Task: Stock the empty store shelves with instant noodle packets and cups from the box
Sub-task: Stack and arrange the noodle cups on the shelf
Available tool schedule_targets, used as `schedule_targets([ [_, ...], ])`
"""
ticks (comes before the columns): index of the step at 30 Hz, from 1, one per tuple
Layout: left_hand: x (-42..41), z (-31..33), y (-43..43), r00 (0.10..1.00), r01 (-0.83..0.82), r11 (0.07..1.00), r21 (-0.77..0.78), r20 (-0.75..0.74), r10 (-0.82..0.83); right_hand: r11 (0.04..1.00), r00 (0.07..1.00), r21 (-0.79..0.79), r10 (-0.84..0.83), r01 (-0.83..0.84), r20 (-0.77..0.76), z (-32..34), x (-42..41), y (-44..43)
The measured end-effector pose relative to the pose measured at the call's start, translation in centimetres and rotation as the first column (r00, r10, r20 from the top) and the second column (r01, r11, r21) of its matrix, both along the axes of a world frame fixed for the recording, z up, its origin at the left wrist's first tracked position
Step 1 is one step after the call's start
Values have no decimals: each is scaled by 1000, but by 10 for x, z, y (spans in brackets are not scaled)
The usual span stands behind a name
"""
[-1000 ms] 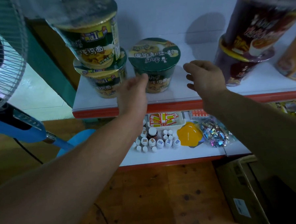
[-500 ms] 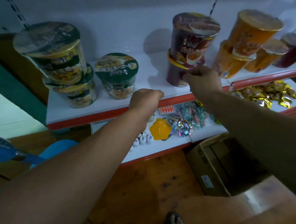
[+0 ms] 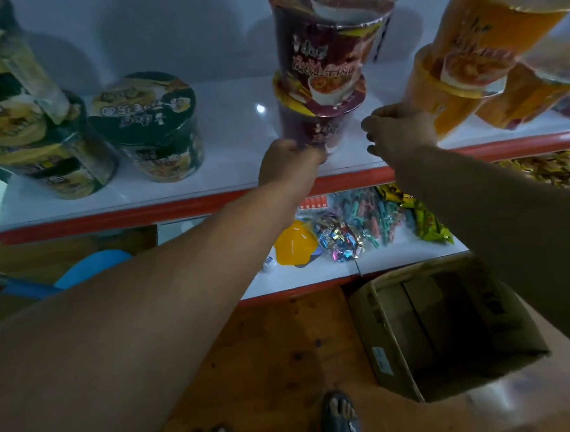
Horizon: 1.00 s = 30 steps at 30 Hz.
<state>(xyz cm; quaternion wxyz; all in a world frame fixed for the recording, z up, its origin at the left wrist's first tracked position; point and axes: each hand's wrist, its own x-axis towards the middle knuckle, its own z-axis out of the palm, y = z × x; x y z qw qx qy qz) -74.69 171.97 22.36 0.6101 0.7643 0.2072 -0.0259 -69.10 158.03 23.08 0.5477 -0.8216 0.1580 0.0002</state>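
Two purple noodle cups stand stacked on the white shelf (image 3: 240,142); the lower purple cup (image 3: 319,131) carries the upper purple cup (image 3: 324,42). My left hand (image 3: 289,161) grips the lower cup's base from the left front. My right hand (image 3: 401,128) hovers just right of that cup with curled fingers, a small gap between them, and it holds nothing. Left of the purple cups stand a single green cup (image 3: 150,123) and a stack of green cups (image 3: 34,130). Orange cups (image 3: 460,61) stand stacked at the right. The cardboard box (image 3: 392,339) sits open on the floor, its inside dark.
The shelf has a red front edge (image 3: 145,213). A lower shelf (image 3: 407,252) holds a yellow packet (image 3: 295,245), wrapped candies (image 3: 344,239) and yellow-green packets (image 3: 422,218). A blue fan base (image 3: 81,269) stands at the left. My sandalled feet (image 3: 340,417) are on the wooden floor.
My view has swung right, from the green cups to the purple stack. Both hands moved right from around the single green cup; my left hand now holds the lower purple cup's base.
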Motion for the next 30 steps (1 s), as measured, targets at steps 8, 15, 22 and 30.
schedule_targets([
  [8, 30, -31, -28, 973, -202, 979, -18, 111, 203, 978, 984, 115, 174, -176, 30, -32, 43, -15],
  [15, 40, -44, -26, 952, -260, 966, 9, 169, 255, 955, 976, 201, 208, -218, 70, -43, 59, -12],
  [22, 38, -48, -18, 957, -236, 972, 6, 172, 232, 925, 966, 277, 246, -259, 80, -47, 55, -8],
  [30, 35, -47, 17, 971, -176, 982, 67, 178, 162, 899, 958, 330, 273, -287, 90, -47, 40, 9],
])
